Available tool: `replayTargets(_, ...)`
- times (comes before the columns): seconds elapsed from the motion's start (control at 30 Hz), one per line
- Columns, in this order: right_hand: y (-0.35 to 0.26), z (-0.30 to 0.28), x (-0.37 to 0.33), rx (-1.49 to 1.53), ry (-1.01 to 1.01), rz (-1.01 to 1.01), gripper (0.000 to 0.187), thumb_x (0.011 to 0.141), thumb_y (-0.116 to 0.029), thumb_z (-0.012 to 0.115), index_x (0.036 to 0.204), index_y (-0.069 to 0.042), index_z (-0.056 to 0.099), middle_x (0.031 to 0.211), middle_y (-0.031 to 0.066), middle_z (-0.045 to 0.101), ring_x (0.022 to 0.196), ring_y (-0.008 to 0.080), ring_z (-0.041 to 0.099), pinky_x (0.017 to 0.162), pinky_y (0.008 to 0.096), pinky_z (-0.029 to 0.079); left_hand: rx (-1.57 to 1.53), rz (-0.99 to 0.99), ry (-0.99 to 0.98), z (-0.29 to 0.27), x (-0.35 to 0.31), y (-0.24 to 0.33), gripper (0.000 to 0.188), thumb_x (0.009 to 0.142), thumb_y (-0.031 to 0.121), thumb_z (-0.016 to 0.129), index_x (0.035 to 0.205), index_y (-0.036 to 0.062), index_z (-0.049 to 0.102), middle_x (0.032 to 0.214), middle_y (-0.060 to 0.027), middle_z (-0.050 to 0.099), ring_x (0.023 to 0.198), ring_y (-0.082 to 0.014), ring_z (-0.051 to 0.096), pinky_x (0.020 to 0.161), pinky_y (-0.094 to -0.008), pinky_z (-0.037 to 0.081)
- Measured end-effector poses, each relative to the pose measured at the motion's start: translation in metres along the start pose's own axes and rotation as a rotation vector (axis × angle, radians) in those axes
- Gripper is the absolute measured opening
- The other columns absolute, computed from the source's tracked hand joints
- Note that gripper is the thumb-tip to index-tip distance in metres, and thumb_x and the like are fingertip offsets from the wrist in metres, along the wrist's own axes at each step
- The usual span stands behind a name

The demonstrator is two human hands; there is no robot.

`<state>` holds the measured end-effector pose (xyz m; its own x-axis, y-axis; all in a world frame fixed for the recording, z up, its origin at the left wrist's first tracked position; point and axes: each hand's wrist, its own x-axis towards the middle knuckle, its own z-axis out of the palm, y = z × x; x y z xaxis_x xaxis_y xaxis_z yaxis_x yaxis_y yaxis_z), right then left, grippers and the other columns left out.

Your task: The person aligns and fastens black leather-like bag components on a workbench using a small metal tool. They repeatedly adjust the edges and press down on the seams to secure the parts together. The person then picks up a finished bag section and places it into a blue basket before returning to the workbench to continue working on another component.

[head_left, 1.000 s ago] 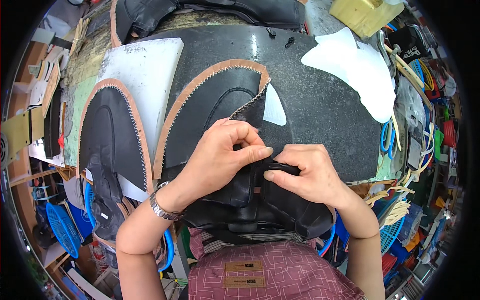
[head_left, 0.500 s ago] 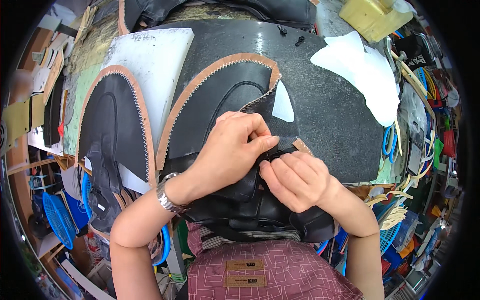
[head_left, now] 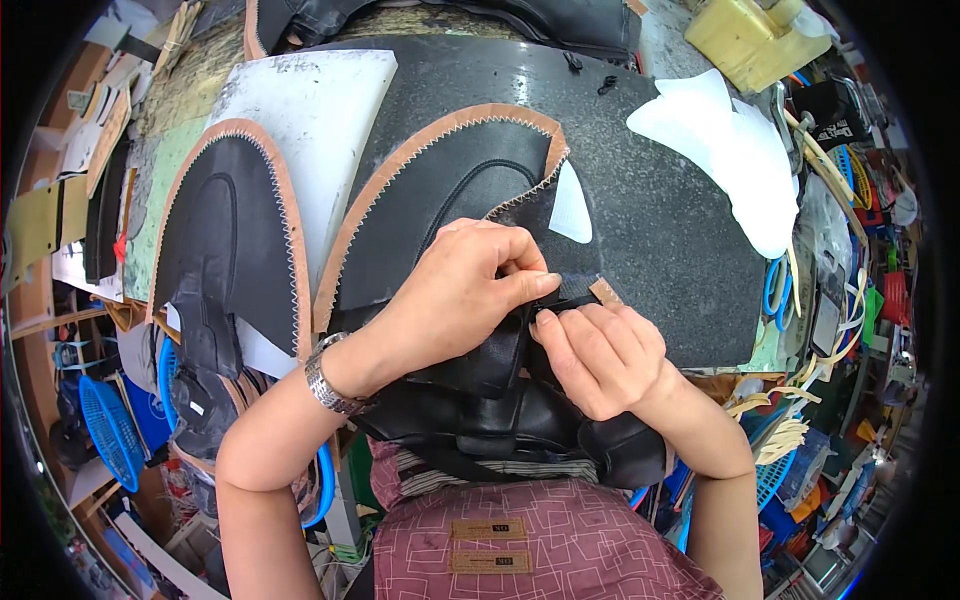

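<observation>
A black leather boot upper (head_left: 455, 150) lies before me, its curved edge bordered in tan with white zigzag stitching. One flap of it is folded back near the middle. My left hand (head_left: 480, 275) is closed, thumb and forefinger pinching the black leather at that fold. Just to the right, my right hand (head_left: 600, 355) is also closed, its fingertips pinching the dark edge of the same upper. Whether a lace or thread sits between the fingertips is hidden. Both hands almost touch. A second, similar boot upper (head_left: 220, 210) rests at the left.
Beneath the work lies a dark board (head_left: 670, 220). White paper-like pieces (head_left: 720, 150) are on its right, a white board (head_left: 310, 105) on its left. A yellowish container (head_left: 755, 40) and more black leather (head_left: 480, 20) stand behind. Blue-handled scissors (head_left: 775, 290) lie at the right edge.
The hands keep the same pinch on the leather. My right hand has shifted very slightly right; the view itself has moved a little.
</observation>
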<state>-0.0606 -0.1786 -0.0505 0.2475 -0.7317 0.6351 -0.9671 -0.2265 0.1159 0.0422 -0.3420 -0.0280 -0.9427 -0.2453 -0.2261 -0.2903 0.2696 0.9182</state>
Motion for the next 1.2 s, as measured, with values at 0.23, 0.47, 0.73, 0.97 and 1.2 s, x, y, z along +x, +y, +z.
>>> replayTargets(0.23, -0.001, -0.0022, 0.0018, -0.047, -0.034, 0.003, 0.014, 0.074, -0.011, 0.06, 0.083, 0.0, 0.062, 0.07, 0.0036, 0.054, 0.062, 0.0133, 0.051, 0.054, 0.0246, 0.044, 0.158, 0.235, 0.055, -0.0002, -0.003, -0.0085, 0.014, 0.08, 0.013, 0.067, 0.074, 0.003, 0.06, 0.072, -0.0044, 0.059, 0.075, -0.0191, 0.056, 0.08, -0.0344, 0.04)
replayTargets(0.47, 0.0002, 0.0048, -0.0001, -0.052, 0.0, 0.028, 0.011, 0.074, -0.011, 0.061, 0.079, -0.001, 0.06, 0.067, 0.0022, 0.051, 0.06, 0.0125, 0.049, 0.053, 0.0241, 0.043, 0.369, 0.212, 0.1, 0.0053, -0.0012, -0.0026, 0.015, 0.079, 0.015, 0.066, 0.07, 0.0039, 0.06, 0.07, -0.0056, 0.058, 0.074, -0.0219, 0.056, 0.086, -0.0335, 0.036)
replayTargets(0.73, 0.0012, 0.0053, -0.0006, -0.012, 0.002, 0.027, 0.013, 0.071, -0.009, 0.062, 0.081, -0.001, 0.06, 0.068, 0.0027, 0.051, 0.059, 0.0124, 0.05, 0.052, 0.0242, 0.043, 0.278, 0.204, 0.093, 0.0054, -0.0017, -0.0073, 0.017, 0.079, 0.015, 0.066, 0.07, 0.0025, 0.061, 0.07, -0.0055, 0.059, 0.07, -0.0195, 0.055, 0.087, -0.0337, 0.036)
replayTargets(0.97, -0.0005, 0.0038, 0.0024, -0.043, 0.002, 0.091, 0.013, 0.077, -0.011, 0.064, 0.083, -0.001, 0.059, 0.072, 0.0057, 0.057, 0.061, 0.015, 0.058, 0.054, 0.0252, 0.048, 0.231, 0.199, 0.106, 0.0023, -0.0045, -0.0055, 0.013, 0.078, 0.015, 0.068, 0.075, 0.0018, 0.065, 0.071, -0.0047, 0.061, 0.071, -0.0181, 0.056, 0.088, -0.0329, 0.037)
replayTargets(1.2, 0.0, 0.0047, 0.0018, -0.043, -0.011, 0.077, 0.013, 0.078, -0.011, 0.062, 0.083, 0.0, 0.059, 0.072, 0.007, 0.058, 0.06, 0.0149, 0.061, 0.052, 0.0242, 0.051, 0.224, 0.197, 0.119, 0.0025, -0.0055, -0.0056, 0.013, 0.078, 0.014, 0.069, 0.078, 0.0018, 0.067, 0.074, -0.0056, 0.063, 0.076, -0.0187, 0.056, 0.085, -0.032, 0.039)
